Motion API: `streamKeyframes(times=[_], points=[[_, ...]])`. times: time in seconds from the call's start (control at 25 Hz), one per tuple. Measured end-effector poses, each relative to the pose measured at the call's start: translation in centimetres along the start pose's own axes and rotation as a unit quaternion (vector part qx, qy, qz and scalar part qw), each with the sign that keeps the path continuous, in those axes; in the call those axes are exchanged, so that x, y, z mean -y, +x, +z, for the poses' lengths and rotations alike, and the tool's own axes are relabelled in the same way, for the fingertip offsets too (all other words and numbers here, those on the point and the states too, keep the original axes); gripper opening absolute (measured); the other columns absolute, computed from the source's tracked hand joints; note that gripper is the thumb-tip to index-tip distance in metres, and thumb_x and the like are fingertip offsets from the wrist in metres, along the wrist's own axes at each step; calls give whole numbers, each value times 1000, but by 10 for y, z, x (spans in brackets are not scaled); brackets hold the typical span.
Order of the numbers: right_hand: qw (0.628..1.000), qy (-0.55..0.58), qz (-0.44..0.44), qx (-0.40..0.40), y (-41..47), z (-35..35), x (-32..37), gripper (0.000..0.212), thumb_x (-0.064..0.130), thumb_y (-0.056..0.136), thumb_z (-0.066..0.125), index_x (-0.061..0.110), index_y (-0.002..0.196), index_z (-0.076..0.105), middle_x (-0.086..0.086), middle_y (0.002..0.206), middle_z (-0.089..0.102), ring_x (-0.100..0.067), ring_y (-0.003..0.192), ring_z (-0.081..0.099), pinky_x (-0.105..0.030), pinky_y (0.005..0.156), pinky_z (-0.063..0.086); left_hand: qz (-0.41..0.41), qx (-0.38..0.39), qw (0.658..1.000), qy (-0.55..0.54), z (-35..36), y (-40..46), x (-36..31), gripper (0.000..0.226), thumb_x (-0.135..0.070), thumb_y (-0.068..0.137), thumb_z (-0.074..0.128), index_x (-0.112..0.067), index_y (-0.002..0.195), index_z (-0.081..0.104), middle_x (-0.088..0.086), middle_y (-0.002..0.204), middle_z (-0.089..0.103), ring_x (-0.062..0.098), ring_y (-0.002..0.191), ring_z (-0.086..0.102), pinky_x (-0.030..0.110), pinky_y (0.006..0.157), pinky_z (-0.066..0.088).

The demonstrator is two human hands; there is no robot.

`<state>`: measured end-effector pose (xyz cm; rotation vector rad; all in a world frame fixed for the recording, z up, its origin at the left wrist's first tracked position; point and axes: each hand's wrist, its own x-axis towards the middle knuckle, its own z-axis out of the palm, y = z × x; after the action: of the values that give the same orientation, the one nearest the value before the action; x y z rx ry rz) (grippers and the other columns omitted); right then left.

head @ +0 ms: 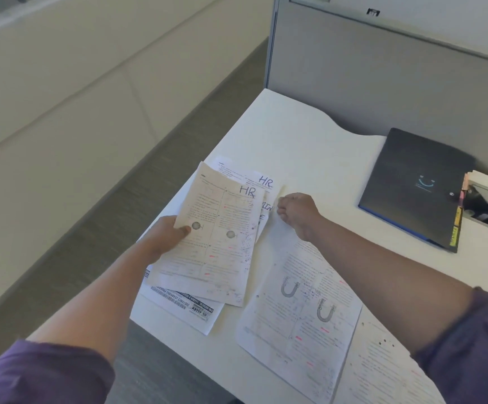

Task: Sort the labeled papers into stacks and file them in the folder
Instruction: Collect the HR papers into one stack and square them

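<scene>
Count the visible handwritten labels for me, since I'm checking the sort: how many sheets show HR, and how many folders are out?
White printed paper sheets labelled HR: 2
Dark folders with coloured tabs: 1
Total: 3

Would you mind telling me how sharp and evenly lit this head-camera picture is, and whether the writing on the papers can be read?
Head view: soft, even light, no glare; wide-angle bend at the partition; large "HR" on the held sheet reads, fine print blurs.
</scene>
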<state>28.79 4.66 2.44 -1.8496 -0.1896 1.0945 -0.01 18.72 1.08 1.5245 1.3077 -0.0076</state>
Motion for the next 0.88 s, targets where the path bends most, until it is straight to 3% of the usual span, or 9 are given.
streamKeyframes(times=[0.12, 0.24, 0.4, 0.52, 0.6, 0.68, 0.76, 0.88], points=[[999, 15, 18, -43, 12, 12, 2, 9, 15, 91, 69, 11, 84, 65, -4, 71, 59, -17, 59, 46, -27, 59, 36, -10, 29, 999, 15, -6, 3, 1, 19, -25, 107, 57, -23, 119, 71, 0, 109, 78, 25, 100, 74, 38, 85, 57], [999, 6, 26, -30, 22, 22, 4, 21, 29, 91, 75, 9, 97, 69, -1, 83, 68, -15, 69, 57, -27, 67, 40, -13, 29, 999, 5, -6, 3, 3, 19, -26, 107, 57, -24, 119, 71, -3, 106, 79, 20, 96, 75, 32, 76, 56], [1000, -21, 12, 2, 24, 33, 8, 18, 28, 94, 73, 15, 87, 63, 3, 89, 69, -15, 76, 56, -28, 69, 41, -8, 36, 999, -11, -7, 3, 4, 17, -25, 108, 57, -25, 117, 71, -4, 105, 79, 21, 97, 76, 31, 73, 56], [1000, -13, -3, -25, 25, 34, 6, 25, 22, 100, 62, 15, 78, 53, -2, 78, 60, -20, 70, 46, -28, 63, 37, -6, 37, 999, -12, -6, 2, 4, 15, -25, 108, 57, -27, 115, 71, -4, 106, 79, 21, 97, 76, 30, 72, 55], [999, -9, -15, -43, 23, 33, 6, 20, 20, 101, 57, 14, 83, 52, -7, 80, 52, -20, 75, 42, -31, 70, 35, -4, 35, 999, -9, -6, 2, 4, 15, -26, 107, 57, -27, 115, 70, -4, 106, 79, 21, 97, 76, 30, 72, 55], [997, 1, -43, -60, 20, 33, 5, 27, 18, 100, 55, 15, 75, 45, -8, 76, 44, -22, 71, 38, -36, 68, 34, -2, 33, 999, -14, -6, 1, 5, 15, -26, 107, 58, -27, 116, 70, -4, 106, 79, 21, 97, 76, 31, 73, 55], [993, -16, -88, -81, 14, 34, 2, 37, 17, 100, 53, 18, 67, 35, -4, 67, 34, -20, 58, 33, -36, 60, 38, 3, 29, 999, -21, -6, 0, 7, 15, -26, 107, 58, -27, 116, 70, -4, 106, 79, 20, 96, 76, 32, 75, 56], [986, -31, -124, -104, 3, 34, -1, 35, 19, 100, 52, 13, 69, 38, -4, 67, 33, -18, 53, 34, -36, 57, 51, 7, 23, 1000, -18, -5, -1, 6, 15, -27, 107, 59, -26, 115, 71, -3, 105, 80, 22, 97, 76, 36, 81, 58]])
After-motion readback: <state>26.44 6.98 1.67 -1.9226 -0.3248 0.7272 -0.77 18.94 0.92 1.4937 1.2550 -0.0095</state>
